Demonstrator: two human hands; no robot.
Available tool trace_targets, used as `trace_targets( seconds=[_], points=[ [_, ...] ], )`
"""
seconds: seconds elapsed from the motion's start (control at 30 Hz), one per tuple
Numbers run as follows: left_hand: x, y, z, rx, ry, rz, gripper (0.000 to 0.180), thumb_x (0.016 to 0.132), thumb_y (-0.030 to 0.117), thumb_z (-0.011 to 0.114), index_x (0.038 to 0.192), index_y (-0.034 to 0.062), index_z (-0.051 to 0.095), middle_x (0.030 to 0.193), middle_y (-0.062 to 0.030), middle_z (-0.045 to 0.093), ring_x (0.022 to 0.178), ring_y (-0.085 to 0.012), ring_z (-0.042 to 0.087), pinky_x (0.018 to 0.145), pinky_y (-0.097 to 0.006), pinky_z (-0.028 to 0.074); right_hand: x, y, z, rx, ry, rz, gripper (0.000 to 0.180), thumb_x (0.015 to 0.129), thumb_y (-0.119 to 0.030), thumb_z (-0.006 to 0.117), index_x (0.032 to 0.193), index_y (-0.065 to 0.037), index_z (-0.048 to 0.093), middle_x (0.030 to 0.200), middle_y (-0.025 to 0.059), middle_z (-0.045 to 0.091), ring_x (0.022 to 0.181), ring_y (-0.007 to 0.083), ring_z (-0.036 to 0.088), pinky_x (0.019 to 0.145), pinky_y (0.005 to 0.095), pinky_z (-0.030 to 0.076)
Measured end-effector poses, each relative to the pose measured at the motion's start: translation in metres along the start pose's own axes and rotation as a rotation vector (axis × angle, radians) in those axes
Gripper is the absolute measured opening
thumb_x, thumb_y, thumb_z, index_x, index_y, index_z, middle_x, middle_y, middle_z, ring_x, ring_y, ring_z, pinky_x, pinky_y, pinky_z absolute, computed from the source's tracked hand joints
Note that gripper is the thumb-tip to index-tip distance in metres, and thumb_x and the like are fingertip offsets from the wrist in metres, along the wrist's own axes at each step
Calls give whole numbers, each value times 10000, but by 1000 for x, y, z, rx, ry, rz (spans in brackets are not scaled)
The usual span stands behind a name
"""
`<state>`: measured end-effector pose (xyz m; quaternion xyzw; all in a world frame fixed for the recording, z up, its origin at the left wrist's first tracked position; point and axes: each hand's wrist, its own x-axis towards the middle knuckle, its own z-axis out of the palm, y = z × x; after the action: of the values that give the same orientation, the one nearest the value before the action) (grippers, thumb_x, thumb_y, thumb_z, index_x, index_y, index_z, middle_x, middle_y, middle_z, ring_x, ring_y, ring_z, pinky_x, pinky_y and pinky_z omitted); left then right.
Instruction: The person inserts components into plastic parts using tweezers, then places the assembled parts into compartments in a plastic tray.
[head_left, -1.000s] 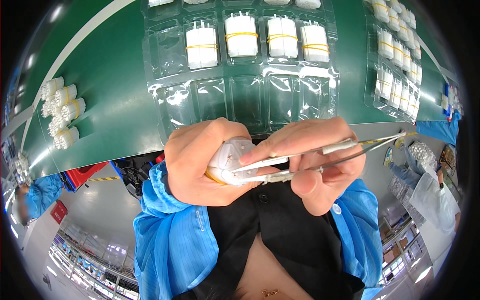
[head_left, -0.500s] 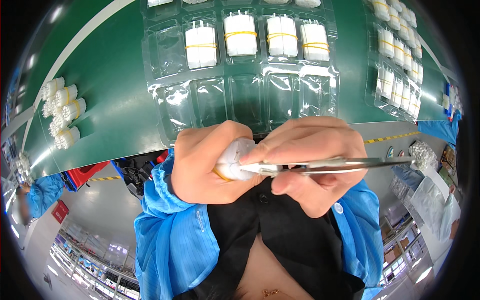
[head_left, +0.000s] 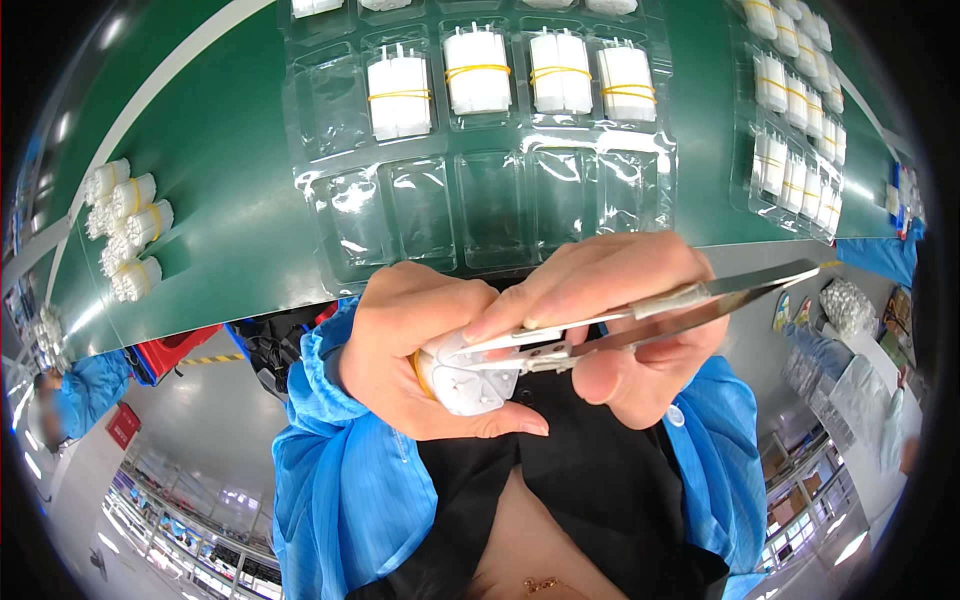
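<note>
A green tabletop [head_left: 230, 200] carries a clear plastic compartment tray [head_left: 490, 215]. At lower left, a red rectangular panel [head_left: 122, 426] bears pale marks too small to read. Before the tray, the right hand [head_left: 630, 280] has its fingers closed on silver metal tweezers [head_left: 760, 281], tips at the segmented end of a white rounded bundle [head_left: 475, 390]. The left hand's [head_left: 405, 335] fingers clamp this bundle, ringed by a yellow band [head_left: 421, 374].

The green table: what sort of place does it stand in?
Probably a factory workshop: tweezers in the right hand, banded white bundles in a clear tray, and striped tape on the floor suggest it.
</note>
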<state>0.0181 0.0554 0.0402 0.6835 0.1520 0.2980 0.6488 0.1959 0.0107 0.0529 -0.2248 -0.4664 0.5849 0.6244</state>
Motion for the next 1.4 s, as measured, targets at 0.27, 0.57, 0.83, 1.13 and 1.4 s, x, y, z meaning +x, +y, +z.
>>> trace_targets(
  seconds=[0.27,0.57,0.83,1.13,1.4],
  points=[
    [2,1,-1,-54,-17,16,475,573,275,884,811,-9,587,607,-55,561,453,-183,542,403,-253,367,-9,-3,-12,-142,-69,44,220,852,-33,603,1001,95,505,830,327,625,742,312,679,584,323,550],
    [0,-1,5,85,0,-203,401,588,190,853,840,5,601,646,-114,596,547,-275,615,489,-294,452,2,-1,-11,-524,-124,-129,239,797,-142,702,877,51,586,774,207,662,589,258,642,530,313,525],
    [5,-2,-6,169,114,26,531,536,224,894,920,-9,610,723,-99,645,606,-199,654,545,-247,492,-6,0,1,-154,113,-38,315,889,-244,609,969,44,508,842,260,647,682,218,659,527,252,519],
    [0,8,6,181,306,-124,524,526,267,905,837,24,560,653,-75,610,524,-185,623,467,-255,461,-5,-8,-2,-246,10,33,338,871,-220,638,969,76,507,800,280,643,593,184,635,472,231,495],
    [4,5,2,343,233,7,393,559,202,862,788,24,597,646,-79,613,522,-211,623,459,-269,463,-12,0,1,-285,50,-36,324,859,-175,648,952,95,495,774,304,629,640,249,667,527,280,542]
  ],
)
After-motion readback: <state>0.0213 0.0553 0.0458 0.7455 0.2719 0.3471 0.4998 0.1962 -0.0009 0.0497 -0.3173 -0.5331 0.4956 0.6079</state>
